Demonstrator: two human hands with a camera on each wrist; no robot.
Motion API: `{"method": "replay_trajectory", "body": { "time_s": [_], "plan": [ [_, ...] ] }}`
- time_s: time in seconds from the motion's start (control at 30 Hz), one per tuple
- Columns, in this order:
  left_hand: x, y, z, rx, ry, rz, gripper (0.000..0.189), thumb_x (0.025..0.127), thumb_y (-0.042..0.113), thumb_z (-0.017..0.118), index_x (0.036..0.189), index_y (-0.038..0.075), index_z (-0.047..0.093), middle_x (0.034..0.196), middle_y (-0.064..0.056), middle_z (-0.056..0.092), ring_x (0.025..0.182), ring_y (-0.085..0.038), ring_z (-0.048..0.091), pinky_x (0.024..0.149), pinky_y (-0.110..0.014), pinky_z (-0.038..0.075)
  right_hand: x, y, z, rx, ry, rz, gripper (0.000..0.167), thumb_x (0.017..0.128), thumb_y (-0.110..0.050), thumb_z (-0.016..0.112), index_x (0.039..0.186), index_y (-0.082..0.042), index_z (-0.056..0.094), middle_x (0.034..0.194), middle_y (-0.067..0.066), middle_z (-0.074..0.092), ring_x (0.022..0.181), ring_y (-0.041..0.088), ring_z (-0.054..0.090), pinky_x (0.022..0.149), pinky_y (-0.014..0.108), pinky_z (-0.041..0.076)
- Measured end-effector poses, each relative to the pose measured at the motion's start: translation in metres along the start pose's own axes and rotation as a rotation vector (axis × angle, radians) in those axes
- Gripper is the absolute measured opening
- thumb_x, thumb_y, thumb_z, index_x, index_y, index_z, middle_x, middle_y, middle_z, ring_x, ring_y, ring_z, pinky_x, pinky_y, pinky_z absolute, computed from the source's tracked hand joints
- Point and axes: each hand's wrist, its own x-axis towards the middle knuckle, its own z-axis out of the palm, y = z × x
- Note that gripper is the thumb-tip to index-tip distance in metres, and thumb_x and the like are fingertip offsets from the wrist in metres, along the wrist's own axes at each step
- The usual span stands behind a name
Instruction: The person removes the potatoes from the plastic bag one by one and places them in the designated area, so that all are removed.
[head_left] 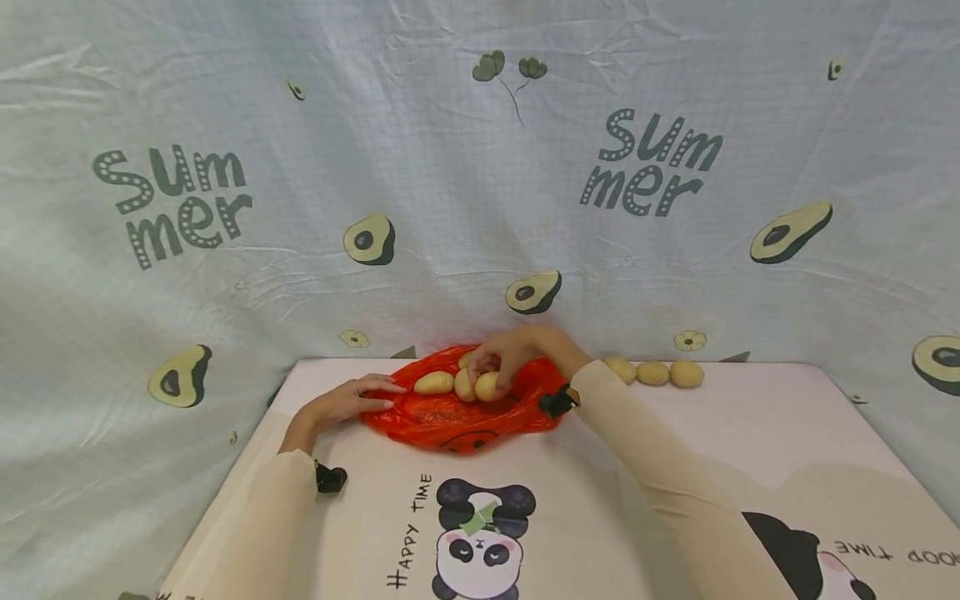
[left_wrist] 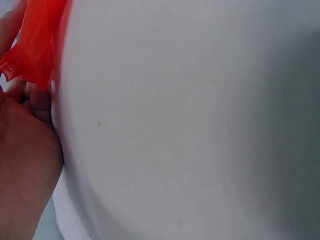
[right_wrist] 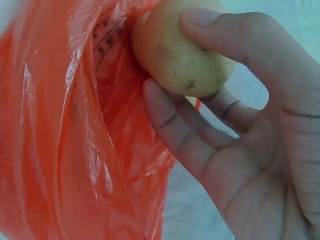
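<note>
A red plastic bag (head_left: 442, 425) lies on the table, with several yellow potatoes in its mouth, among them a long one (head_left: 433, 383) at the left. My right hand (head_left: 517, 354) reaches over the bag and pinches a potato (right_wrist: 192, 55) between thumb and fingers. In the head view that potato (head_left: 491, 387) sits right beside another potato (head_left: 464, 386). My left hand (head_left: 352, 400) holds the bag's left edge, and red plastic (left_wrist: 32, 45) shows between its fingers in the left wrist view. Some of its fingertips are hidden there.
Several potatoes (head_left: 652, 372) stand in a row at the table's back edge, right of the bag, partly behind my right forearm. A printed cloth (head_left: 450, 167) hangs behind the table. The pale tabletop (head_left: 600, 517) carries panda prints.
</note>
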Motion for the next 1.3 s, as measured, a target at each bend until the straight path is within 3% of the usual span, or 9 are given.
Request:
{"method": "replay_trajectory", "body": {
  "time_s": [0.17,0.47,0.63,0.83,0.97,1.17,1.3],
  "plan": [
    [0.001,0.001,0.001,-0.015,-0.005,-0.003,0.037,0.099,0.015,0.064,0.135,0.005,0.065,0.154,-0.023,0.039,0.145,-0.047,0.027,0.117,-0.069,0.02,-0.013,0.0,0.0,0.016,0.057,-0.056,0.036,0.082,-0.003,0.074,0.113,-0.02,0.066,0.118,-0.001,0.055,0.112,0.019,0.047,0.093,0.03,0.047],
    [0.004,0.0,0.002,-0.006,-0.004,0.005,0.037,0.099,0.016,0.065,0.134,0.006,0.066,0.154,-0.022,0.04,0.145,-0.047,0.028,0.117,-0.069,0.02,-0.044,0.009,0.012,-0.032,0.205,-0.147,0.034,0.087,-0.011,0.07,0.119,-0.016,0.06,0.118,0.0,0.056,0.113,0.023,0.051,0.099,0.037,0.048],
    [0.0,0.0,0.006,0.104,0.006,0.032,0.037,0.098,0.02,0.066,0.134,0.011,0.067,0.15,-0.02,0.044,0.142,-0.046,0.033,0.116,-0.068,0.026,-0.065,0.01,0.026,-0.068,0.33,-0.169,0.034,0.086,-0.009,0.06,0.119,-0.018,0.06,0.116,-0.002,0.057,0.109,0.02,0.052,0.092,0.033,0.051],
    [-0.003,0.007,0.006,0.264,0.07,0.112,0.032,0.096,0.016,0.069,0.128,0.013,0.071,0.139,-0.016,0.056,0.134,-0.041,0.047,0.113,-0.063,0.034,-0.096,0.011,0.049,0.003,0.462,-0.24,0.034,0.093,-0.005,0.05,0.119,-0.017,0.069,0.113,0.002,0.061,0.092,0.02,0.058,0.072,0.032,0.059],
    [-0.002,0.014,0.007,0.31,0.075,0.142,0.03,0.096,0.013,0.069,0.126,0.011,0.071,0.134,-0.016,0.06,0.128,-0.04,0.052,0.111,-0.061,0.039,-0.111,0.017,0.064,0.027,0.574,-0.2,0.029,0.097,-0.008,0.054,0.117,-0.017,0.071,0.108,0.0,0.064,0.089,0.019,0.058,0.071,0.031,0.056],
    [-0.003,0.022,0.008,0.327,0.106,0.109,0.028,0.096,0.012,0.068,0.123,0.01,0.073,0.131,-0.017,0.062,0.126,-0.04,0.053,0.109,-0.061,0.041,-0.128,0.023,0.083,-0.007,0.705,-0.102,0.026,0.093,-0.02,0.074,0.118,-0.019,0.071,0.106,-0.007,0.065,0.093,0.019,0.057,0.077,0.031,0.053],
    [-0.004,0.023,0.008,0.339,0.126,0.092,0.025,0.097,0.013,0.068,0.121,0.01,0.074,0.131,-0.017,0.063,0.125,-0.04,0.054,0.109,-0.06,0.042,-0.137,0.028,0.092,-0.042,0.779,-0.075,0.029,0.09,-0.023,0.079,0.118,-0.021,0.072,0.105,-0.01,0.065,0.091,0.017,0.057,0.076,0.029,0.053]
  ]
}}
